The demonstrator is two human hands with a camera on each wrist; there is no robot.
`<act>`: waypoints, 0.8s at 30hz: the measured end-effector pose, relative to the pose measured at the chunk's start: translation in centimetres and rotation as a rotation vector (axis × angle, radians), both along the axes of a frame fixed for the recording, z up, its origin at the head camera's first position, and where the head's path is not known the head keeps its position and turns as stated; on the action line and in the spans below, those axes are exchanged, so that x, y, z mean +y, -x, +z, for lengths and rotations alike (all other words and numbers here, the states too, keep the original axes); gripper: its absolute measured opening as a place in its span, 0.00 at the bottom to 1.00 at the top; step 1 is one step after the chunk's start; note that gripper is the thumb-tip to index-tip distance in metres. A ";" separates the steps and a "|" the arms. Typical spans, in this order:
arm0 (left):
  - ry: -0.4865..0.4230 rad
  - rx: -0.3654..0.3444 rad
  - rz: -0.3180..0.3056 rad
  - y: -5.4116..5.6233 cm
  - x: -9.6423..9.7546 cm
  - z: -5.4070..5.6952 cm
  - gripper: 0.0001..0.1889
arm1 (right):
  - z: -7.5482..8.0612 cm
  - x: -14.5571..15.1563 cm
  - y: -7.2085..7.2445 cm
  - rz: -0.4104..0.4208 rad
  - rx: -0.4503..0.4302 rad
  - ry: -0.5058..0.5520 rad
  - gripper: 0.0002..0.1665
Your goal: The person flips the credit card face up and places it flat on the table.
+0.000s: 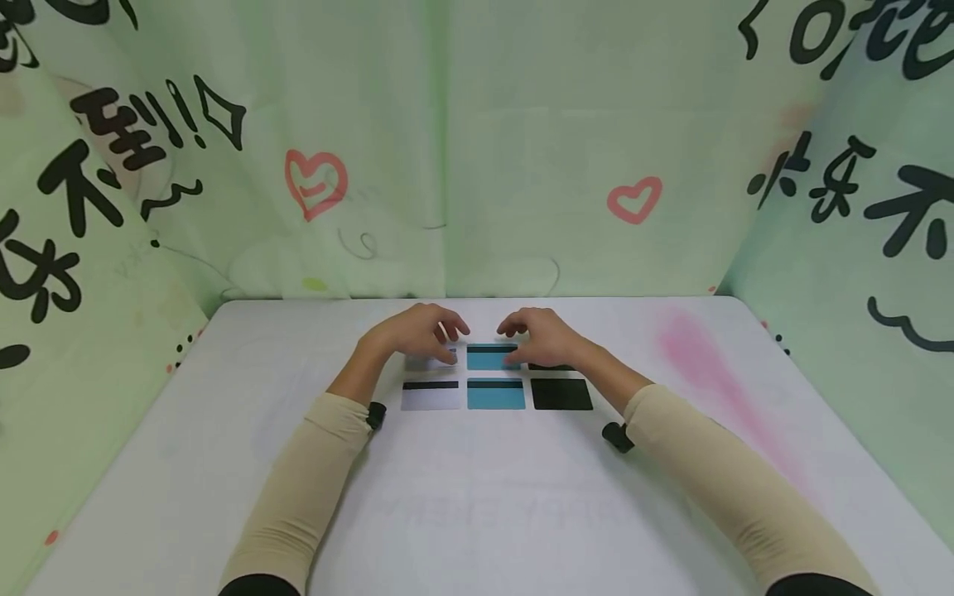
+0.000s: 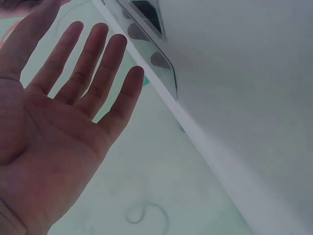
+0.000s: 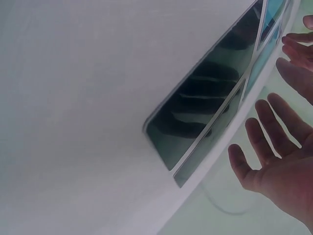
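Flat cards lie on the white table in two rows of three. In the near row, a silver card [image 1: 431,401] with a dark stripe is on the left, a striped blue card [image 1: 495,397] in the middle and a black card [image 1: 562,395] on the right. My left hand [image 1: 419,329] hovers over the far row's silver card, partly covering it; its fingers look loosely spread in the left wrist view. Over the far black card is my right hand [image 1: 550,338], thumb overlapping the edge of the far blue card [image 1: 488,357]. Neither hand holds anything.
The white table [image 1: 462,497] carries a pink smear [image 1: 715,381] on its right side. Green curtains [image 1: 522,149] with black lettering and hearts stand behind and at both sides. A small black device [image 1: 618,437] sits by the right wrist, another [image 1: 376,415] by the left.
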State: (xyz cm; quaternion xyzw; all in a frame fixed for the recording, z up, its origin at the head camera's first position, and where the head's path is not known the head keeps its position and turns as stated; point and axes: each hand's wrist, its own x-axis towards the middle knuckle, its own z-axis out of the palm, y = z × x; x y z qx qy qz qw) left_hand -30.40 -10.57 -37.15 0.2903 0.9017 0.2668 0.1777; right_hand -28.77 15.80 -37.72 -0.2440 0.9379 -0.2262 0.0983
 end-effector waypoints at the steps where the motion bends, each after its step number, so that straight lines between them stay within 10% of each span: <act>1: 0.001 -0.001 0.001 0.0 0.2 0.0 0.26 | 0.1 0.1 -0.1 0.001 0.002 0.001 0.29; 24: -0.002 -0.030 -0.023 0.6 3.4 0.0 0.27 | -0.3 2.0 -0.3 -0.008 -0.019 0.010 0.31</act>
